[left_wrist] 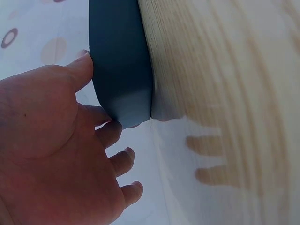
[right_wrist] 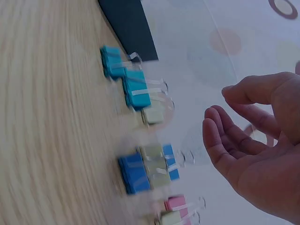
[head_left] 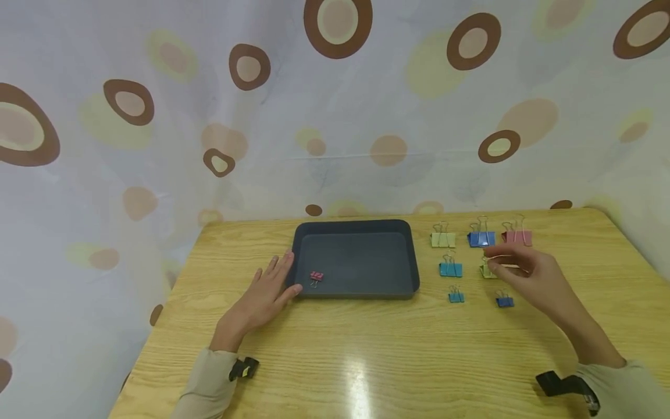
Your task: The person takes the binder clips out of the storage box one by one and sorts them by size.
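Note:
My left hand (head_left: 267, 294) lies at the left end of a dark tray (head_left: 356, 294), thumb and fingers extended against its outer wall. In the left wrist view the thumb touches the tray wall (left_wrist: 122, 61). One small dark pink binder clip (head_left: 316, 276) lies inside the tray near its front left. Over the clips at right hovers my right hand (head_left: 531, 279), fingers loosely bent, thumb apart from them and nothing between. Nearest to it is a light green binder clip (head_left: 488, 271), partly hidden by the fingers. A small blue binder clip (head_left: 505, 302) lies just in front.
Behind the right hand stand larger clips: pale green (head_left: 443, 240), blue (head_left: 481, 239) and pink (head_left: 518, 237). Two teal clips, a medium one (head_left: 451, 269) and a small one (head_left: 456, 297), lie between tray and hand. A patterned curtain (head_left: 335, 174) hangs behind the wooden table (head_left: 314, 355).

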Demonstrator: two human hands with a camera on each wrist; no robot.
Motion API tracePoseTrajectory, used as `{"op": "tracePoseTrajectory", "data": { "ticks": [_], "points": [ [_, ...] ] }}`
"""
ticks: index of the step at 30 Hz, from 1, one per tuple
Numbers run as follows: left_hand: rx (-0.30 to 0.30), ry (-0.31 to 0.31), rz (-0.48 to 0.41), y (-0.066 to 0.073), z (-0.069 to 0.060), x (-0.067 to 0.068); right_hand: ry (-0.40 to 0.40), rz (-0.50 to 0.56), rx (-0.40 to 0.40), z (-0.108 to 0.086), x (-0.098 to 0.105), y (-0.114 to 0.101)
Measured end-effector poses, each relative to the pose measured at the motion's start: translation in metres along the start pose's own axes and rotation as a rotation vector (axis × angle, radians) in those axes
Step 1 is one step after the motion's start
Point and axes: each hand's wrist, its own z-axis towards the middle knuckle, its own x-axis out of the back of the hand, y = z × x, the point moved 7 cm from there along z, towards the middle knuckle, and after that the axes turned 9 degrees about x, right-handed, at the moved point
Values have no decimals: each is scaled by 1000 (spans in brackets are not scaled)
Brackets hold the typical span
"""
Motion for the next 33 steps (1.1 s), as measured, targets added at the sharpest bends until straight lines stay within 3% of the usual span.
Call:
{"op": "tracePoseTrajectory", "data": {
  "ticks": [10,19,33],
  "points": [
    [-3,-8,6,4,2,0,-25,107,103,16,-51,-35],
    [1,-9,-5,2,2,1,-85,207,128,44,-109,-53],
    [9,-27,3,-1,2,0,-198,227,101,79,-190,-68]
  ]
}}
